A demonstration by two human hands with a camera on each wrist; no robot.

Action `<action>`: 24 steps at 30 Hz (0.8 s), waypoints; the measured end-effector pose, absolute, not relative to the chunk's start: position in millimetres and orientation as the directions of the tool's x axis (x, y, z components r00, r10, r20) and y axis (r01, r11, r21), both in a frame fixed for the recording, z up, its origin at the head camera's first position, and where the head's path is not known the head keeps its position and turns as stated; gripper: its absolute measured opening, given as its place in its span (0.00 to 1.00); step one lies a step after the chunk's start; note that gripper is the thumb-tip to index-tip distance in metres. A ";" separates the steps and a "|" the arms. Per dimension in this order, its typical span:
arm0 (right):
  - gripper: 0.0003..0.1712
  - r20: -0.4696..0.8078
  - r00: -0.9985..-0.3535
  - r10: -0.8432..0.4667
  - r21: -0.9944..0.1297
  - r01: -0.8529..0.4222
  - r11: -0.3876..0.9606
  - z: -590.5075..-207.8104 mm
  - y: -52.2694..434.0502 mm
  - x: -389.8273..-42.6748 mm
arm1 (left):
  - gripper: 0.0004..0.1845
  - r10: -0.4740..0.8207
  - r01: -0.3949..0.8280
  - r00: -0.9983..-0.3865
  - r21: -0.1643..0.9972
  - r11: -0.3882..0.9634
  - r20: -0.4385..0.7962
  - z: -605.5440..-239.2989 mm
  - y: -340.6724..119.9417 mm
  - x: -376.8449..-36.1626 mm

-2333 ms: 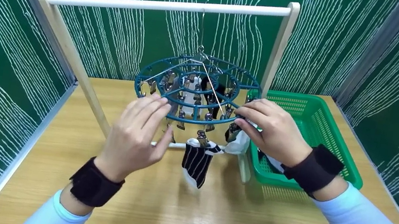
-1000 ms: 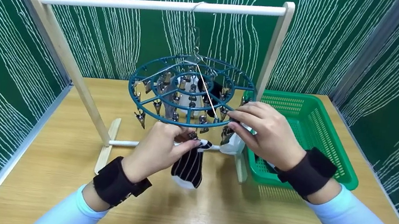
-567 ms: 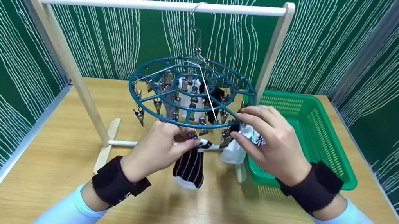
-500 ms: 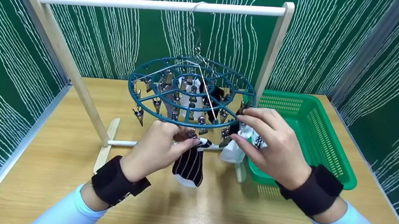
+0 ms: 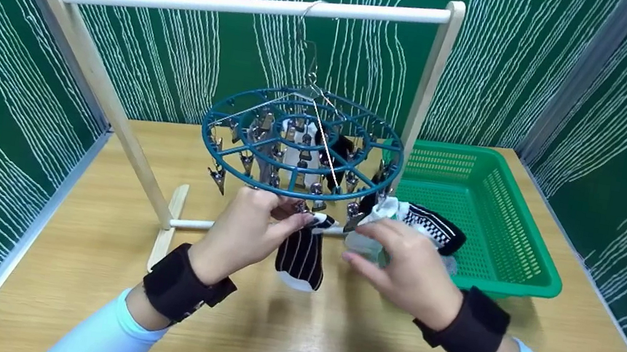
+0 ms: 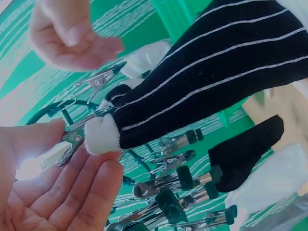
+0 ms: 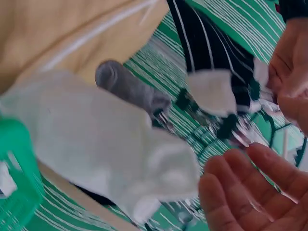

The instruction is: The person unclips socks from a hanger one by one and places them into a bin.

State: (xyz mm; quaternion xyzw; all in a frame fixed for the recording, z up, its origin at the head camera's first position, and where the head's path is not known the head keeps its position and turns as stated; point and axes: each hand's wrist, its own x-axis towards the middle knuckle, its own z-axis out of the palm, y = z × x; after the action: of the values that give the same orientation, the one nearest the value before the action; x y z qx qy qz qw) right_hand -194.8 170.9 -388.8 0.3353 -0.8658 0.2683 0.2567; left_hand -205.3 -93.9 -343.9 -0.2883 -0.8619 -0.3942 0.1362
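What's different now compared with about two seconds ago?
The left hand moved right and down and now pinches the clip on the striped sock. The right hand dropped away from the round hanger, its fingers and thumb apart, leaving the checkered sock in plain view. The rack and green basket stayed put; the striped sock still hangs.
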 end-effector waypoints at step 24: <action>0.25 0.225 -0.866 -0.447 -0.834 -0.408 0.371 -444.7 121.9 -213.3 | 0.10 0.357 0.584 -0.811 0.594 0.553 0.464 -343.2 -97.4 -205.1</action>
State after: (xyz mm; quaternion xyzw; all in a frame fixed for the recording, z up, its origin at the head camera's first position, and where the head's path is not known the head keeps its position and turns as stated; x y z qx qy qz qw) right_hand -213.3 121.9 -444.7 0.2583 -0.8277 0.4978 -0.0196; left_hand -205.1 -97.4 -343.2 -0.2707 -0.8691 -0.3873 0.1464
